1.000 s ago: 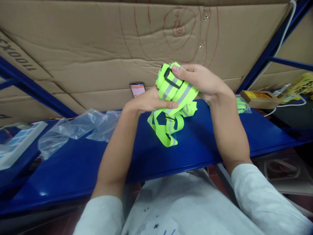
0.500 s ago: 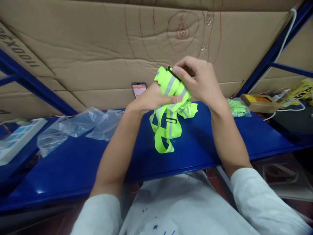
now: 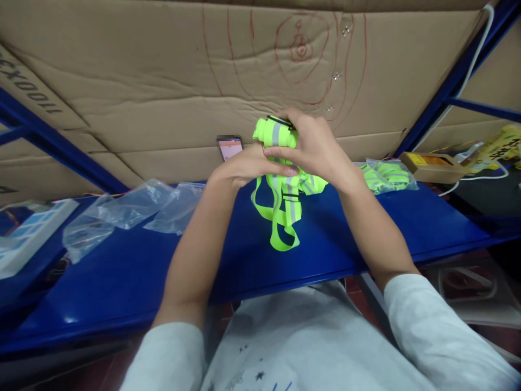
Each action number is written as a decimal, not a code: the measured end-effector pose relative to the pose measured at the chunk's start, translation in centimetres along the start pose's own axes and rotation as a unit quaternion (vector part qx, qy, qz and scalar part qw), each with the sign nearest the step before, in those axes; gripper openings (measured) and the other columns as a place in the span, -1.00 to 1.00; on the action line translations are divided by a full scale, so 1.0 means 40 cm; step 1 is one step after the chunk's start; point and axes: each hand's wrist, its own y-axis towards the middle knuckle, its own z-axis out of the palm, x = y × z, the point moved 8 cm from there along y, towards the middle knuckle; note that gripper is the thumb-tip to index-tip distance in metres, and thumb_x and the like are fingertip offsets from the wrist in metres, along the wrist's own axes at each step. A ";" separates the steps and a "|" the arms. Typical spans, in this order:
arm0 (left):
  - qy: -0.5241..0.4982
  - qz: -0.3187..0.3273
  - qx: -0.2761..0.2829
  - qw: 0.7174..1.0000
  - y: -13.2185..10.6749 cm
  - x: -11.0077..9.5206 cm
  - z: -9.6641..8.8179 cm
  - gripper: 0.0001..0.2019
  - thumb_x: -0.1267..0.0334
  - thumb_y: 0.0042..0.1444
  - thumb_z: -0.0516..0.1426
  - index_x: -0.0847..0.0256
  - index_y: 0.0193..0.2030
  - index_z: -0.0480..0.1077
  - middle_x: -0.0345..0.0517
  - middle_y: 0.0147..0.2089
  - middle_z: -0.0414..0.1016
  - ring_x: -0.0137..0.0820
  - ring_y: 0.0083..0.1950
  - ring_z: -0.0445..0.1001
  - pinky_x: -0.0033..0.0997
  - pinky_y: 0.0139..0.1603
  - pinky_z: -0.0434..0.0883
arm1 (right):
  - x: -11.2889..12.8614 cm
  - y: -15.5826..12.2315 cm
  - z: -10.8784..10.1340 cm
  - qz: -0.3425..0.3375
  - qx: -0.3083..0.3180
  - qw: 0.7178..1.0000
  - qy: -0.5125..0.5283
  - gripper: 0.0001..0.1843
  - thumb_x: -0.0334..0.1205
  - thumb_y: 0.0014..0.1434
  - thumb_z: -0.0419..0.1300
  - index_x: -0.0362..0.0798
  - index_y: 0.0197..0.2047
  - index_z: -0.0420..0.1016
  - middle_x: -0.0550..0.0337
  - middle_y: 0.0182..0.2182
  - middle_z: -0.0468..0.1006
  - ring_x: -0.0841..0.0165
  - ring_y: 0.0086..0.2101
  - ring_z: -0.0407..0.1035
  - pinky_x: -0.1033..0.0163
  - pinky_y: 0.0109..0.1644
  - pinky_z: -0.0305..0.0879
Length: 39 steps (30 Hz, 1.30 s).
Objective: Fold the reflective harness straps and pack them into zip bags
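My left hand (image 3: 244,165) and right hand (image 3: 311,149) are both closed on a bundle of neon yellow reflective straps (image 3: 280,179), held above the blue shelf (image 3: 122,271). The right fingers wrap over the rolled top; the left thumb presses the middle. Loose loops hang down, their ends at the shelf surface. Empty plastic bags (image 3: 122,209) lie to the left, and a bagged bundle (image 3: 386,175) to the right.

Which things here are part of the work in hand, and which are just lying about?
In hand:
left hand
right hand
reflective strap bundle

Lying about:
empty clear bags
bagged straps
phone
small cardboard box
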 end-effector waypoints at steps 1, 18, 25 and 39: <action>-0.005 -0.002 -0.001 1.000 0.002 0.000 0.002 -0.63 0.25 -0.22 0.51 0.22 -0.22 0.62 -0.11 -0.15 0.67 -0.20 -0.02 0.65 -0.17 0.10 0.58 | -0.001 -0.001 -0.005 0.002 -0.010 1.000 0.006 -0.38 0.18 0.22 0.36 -0.08 0.17 0.48 -0.07 0.04 0.63 -0.03 0.04 0.49 -0.08 0.15 0.37; 0.124 0.068 0.045 0.989 0.027 0.053 -0.006 -0.49 0.03 -0.07 0.47 0.28 -0.06 0.55 -0.01 -0.10 0.62 -0.16 -0.06 0.60 -0.20 -0.06 0.55 | -0.024 -0.008 -0.002 -0.050 0.065 0.993 0.084 -0.17 0.24 -0.06 0.52 -0.05 0.16 0.53 0.00 0.09 0.60 0.01 0.07 0.46 -0.07 0.19 0.37; 0.026 0.029 0.063 0.997 0.021 0.076 0.007 -0.42 -0.01 -0.09 0.51 0.27 0.01 0.56 0.04 0.00 0.66 -0.13 0.05 0.62 -0.13 0.11 0.56 | -0.044 0.003 0.012 -0.010 0.069 0.988 0.135 -0.31 0.38 0.06 0.41 -0.04 -0.02 0.59 0.08 -0.08 0.64 0.10 -0.04 0.47 -0.03 0.11 0.42; -0.036 -0.003 0.025 0.999 0.028 0.098 -0.040 -0.37 0.15 -0.16 0.55 0.21 0.10 0.58 0.06 0.12 0.66 -0.10 0.15 0.63 -0.17 0.18 0.57 | -0.035 0.000 0.021 0.007 0.038 0.986 0.164 -0.45 0.33 0.18 0.33 -0.01 -0.09 0.63 0.14 -0.13 0.68 0.11 -0.01 0.51 0.00 0.09 0.48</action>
